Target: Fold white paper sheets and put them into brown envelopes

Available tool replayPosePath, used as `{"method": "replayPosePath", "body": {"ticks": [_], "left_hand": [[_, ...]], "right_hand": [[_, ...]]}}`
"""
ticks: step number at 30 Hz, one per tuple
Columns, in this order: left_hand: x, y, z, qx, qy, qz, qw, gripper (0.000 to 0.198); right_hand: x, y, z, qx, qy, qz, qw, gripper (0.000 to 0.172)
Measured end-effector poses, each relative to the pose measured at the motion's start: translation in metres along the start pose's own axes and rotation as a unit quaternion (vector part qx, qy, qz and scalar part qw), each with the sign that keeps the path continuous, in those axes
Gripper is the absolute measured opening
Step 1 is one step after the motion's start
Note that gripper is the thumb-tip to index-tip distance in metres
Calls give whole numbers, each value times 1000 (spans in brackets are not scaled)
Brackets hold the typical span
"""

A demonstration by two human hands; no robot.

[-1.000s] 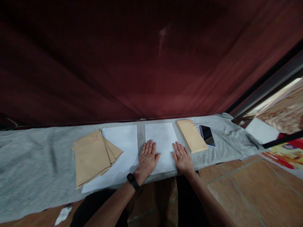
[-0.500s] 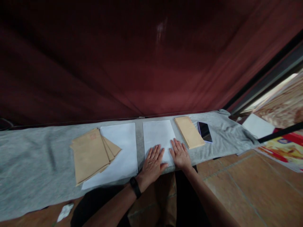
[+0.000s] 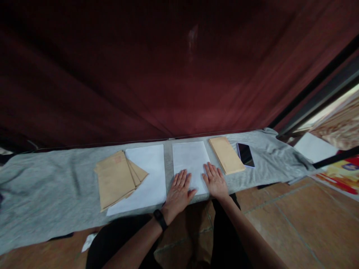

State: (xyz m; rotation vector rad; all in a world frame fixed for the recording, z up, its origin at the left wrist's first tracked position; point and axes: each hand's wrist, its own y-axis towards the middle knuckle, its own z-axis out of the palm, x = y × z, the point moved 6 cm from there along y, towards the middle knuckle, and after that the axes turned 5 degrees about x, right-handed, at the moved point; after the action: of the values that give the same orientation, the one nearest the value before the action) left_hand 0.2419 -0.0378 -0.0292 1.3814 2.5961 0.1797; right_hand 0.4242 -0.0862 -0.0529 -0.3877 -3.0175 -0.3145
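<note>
A white sheet of paper (image 3: 189,157) lies flat in front of me on a grey cloth (image 3: 81,179). My left hand (image 3: 179,190) rests on its lower left part, fingers stretched out, thumb pointing right. On its right edge lies my right hand (image 3: 215,181), palm down with fingers extended. Neither hand grips anything. To the left, more white paper (image 3: 150,172) is partly covered by several brown envelopes (image 3: 114,179), fanned at their right side. Just right of my right hand sits a neat stack of narrower brown envelopes (image 3: 226,155).
A phone (image 3: 246,155) lies beyond the narrow envelopes. Behind the cloth-covered surface rises a dark red curtain-like sheet (image 3: 179,82). At the right are a dark bar (image 3: 336,157) and a colourful printed package (image 3: 342,172). A crumpled white scrap (image 3: 88,242) is on the tiled floor (image 3: 280,220).
The view has shifted a little, so the papers and envelopes appear slightly further right. Both hands stay flat on the sheet in nearly the same pose.
</note>
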Motion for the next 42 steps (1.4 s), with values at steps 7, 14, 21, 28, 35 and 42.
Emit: {"method": "replayPosePath", "body": {"ticks": [7,14,21,28,35,42], "left_hand": [[-6,-4,-4,12,7,-17,1000,61],[-7,-7,-5,36,25,-32,999,56],[-8,-6,-5,48,32,-38,998,54],[-8,-5,-6,41,21,-39,998,54],[-5,-5,-4,36,4,-36,999,55],[-5,-6,-9,28,4,-30,999,56]], "right_hand": [[-1,-1,-1,-2,10,-7,1000,56],[1,-3,-2,-42,36,-3,998,55],[3,-4,-7,-49,46,-1,998,54],[3,-4,-7,-56,48,1,997,54],[4,-1,-2,-37,11,5,999,54],[3,1,2,-27,6,1,1000,54]]}}
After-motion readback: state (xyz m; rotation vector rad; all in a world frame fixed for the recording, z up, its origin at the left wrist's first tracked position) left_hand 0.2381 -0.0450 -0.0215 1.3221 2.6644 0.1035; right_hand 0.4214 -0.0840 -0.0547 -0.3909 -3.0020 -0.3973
